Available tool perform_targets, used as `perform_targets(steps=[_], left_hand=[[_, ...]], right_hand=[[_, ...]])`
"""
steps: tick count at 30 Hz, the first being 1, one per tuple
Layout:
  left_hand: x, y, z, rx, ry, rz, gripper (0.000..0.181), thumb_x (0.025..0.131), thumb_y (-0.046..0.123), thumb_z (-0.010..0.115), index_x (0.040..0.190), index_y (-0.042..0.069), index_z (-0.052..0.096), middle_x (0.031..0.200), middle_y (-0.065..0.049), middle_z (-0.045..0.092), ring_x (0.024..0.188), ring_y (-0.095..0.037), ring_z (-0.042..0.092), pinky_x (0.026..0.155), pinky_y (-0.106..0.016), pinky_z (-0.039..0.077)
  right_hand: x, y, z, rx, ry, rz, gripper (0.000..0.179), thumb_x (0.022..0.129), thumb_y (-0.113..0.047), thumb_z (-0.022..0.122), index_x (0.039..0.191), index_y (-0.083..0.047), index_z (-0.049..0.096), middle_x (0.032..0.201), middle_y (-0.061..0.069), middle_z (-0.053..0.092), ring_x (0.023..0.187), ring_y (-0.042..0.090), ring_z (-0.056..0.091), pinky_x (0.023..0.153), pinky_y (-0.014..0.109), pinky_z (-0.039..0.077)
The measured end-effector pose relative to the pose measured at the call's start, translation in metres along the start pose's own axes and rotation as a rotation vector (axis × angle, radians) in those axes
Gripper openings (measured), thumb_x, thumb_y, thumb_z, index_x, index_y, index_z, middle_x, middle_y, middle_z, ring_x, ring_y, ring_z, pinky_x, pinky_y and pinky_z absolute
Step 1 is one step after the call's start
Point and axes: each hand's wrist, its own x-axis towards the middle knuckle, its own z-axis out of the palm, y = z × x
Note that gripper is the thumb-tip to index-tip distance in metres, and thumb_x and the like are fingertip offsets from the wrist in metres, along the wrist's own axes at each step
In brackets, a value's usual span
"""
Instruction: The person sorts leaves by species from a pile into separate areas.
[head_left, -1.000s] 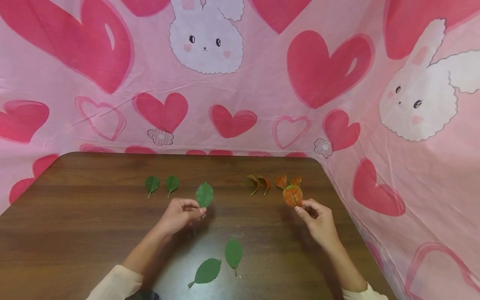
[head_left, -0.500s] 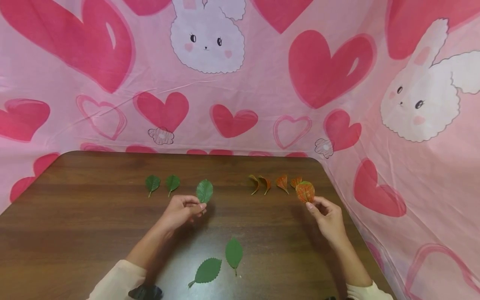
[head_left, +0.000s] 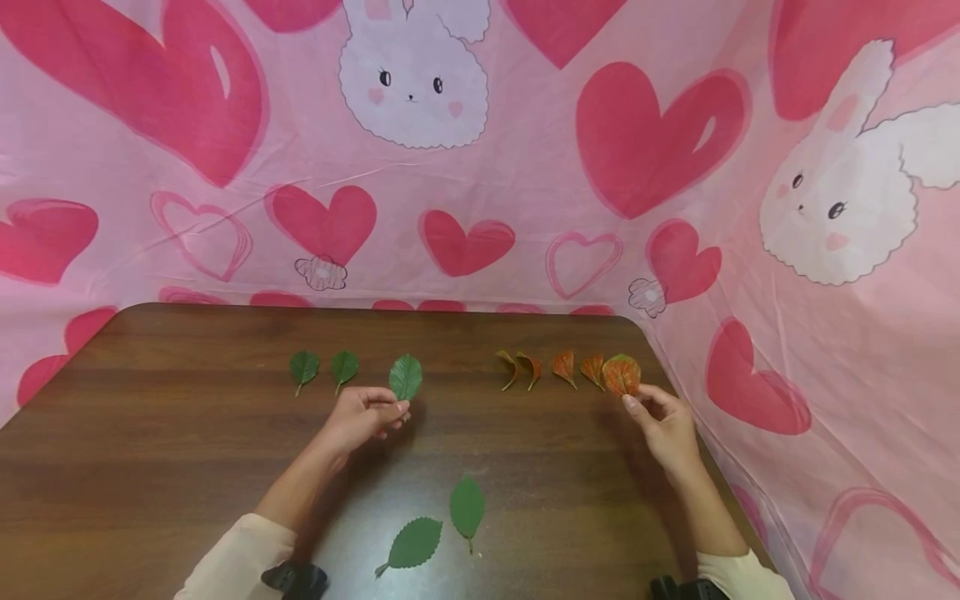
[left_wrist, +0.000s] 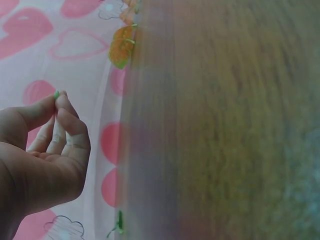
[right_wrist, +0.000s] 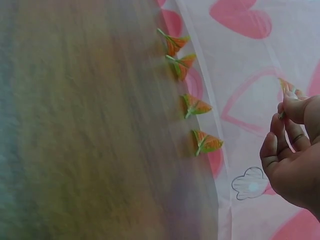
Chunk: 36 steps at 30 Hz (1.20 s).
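Between thumb and fingers my left hand (head_left: 365, 419) pinches the base of a green leaf (head_left: 406, 377), held up over the table left of centre. Only a green tip shows between the fingertips in the left wrist view. My right hand (head_left: 667, 427) pinches an orange-red leaf (head_left: 622, 375) by its lower end at the table's far right. Left of that leaf stand an orange leaf (head_left: 592, 370), another orange leaf (head_left: 565, 367) and two curled brownish-orange leaves (head_left: 518, 370) in a row. Two small green leaves (head_left: 325, 368) lie left of my left hand.
Nearer me on the brown wooden table (head_left: 187, 467) lie a serrated green leaf (head_left: 416, 542) and a smoother green leaf (head_left: 467, 507). A pink cloth (head_left: 517, 167) with hearts and rabbits hangs behind the table and along its right side.
My right hand has moved to the right with the orange-red leaf, uncovering the orange leaves behind it. My left hand has shifted slightly up and away with the green leaf.
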Motion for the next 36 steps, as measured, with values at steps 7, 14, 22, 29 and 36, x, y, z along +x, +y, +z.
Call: perform_targets(steps=[7, 14, 22, 29, 36], left_hand=[[0.005, -0.001, -0.002, -0.021, 0.013, -0.011, 0.020, 0.095, 0.014, 0.069, 0.099, -0.006, 0.071, 0.081, 0.000, 0.078, 0.068, -0.004, 0.064, 0.060, -0.022, 0.051], [0.009, -0.003, -0.005, -0.047, 0.024, -0.029, 0.019, 0.096, 0.013, 0.069, 0.101, -0.005, 0.071, 0.080, 0.004, 0.078, 0.069, -0.004, 0.065, 0.060, -0.023, 0.052], [0.016, -0.005, -0.006, -0.102, 0.032, -0.064, 0.019, 0.097, 0.013, 0.067, 0.103, -0.005, 0.069, 0.082, 0.003, 0.078, 0.069, -0.002, 0.065, 0.059, -0.020, 0.051], [0.021, -0.005, -0.007, -0.163, 0.040, -0.104, 0.025, 0.100, 0.013, 0.064, 0.110, -0.009, 0.066, 0.078, 0.006, 0.074, 0.066, 0.000, 0.062, 0.058, -0.018, 0.049], [0.026, -0.010, -0.010, -0.199, 0.042, -0.117, 0.026, 0.100, 0.014, 0.063, 0.112, -0.009, 0.064, 0.076, 0.009, 0.073, 0.066, 0.000, 0.062, 0.060, -0.017, 0.051]], right_hand=[[0.008, 0.001, -0.005, -0.010, 0.004, 0.074, 0.023, 0.094, -0.003, 0.070, 0.106, 0.015, 0.065, 0.079, -0.026, 0.066, 0.079, -0.011, 0.059, 0.073, 0.009, 0.048], [0.017, 0.010, -0.008, -0.008, 0.035, 0.129, 0.020, 0.093, -0.002, 0.070, 0.105, 0.014, 0.067, 0.075, -0.027, 0.064, 0.076, -0.011, 0.058, 0.072, 0.009, 0.048], [0.025, 0.019, -0.011, -0.014, 0.084, 0.170, 0.017, 0.092, -0.004, 0.073, 0.102, 0.009, 0.070, 0.071, -0.029, 0.061, 0.073, -0.010, 0.057, 0.070, 0.008, 0.047], [0.028, 0.023, -0.013, -0.031, 0.112, 0.163, 0.003, 0.092, -0.003, 0.072, 0.094, -0.002, 0.074, 0.072, -0.031, 0.062, 0.071, -0.012, 0.057, 0.068, 0.007, 0.047], [0.032, 0.027, -0.013, -0.023, 0.120, 0.154, 0.003, 0.092, -0.001, 0.071, 0.092, 0.001, 0.073, 0.068, -0.032, 0.059, 0.069, -0.012, 0.056, 0.067, 0.007, 0.047]])
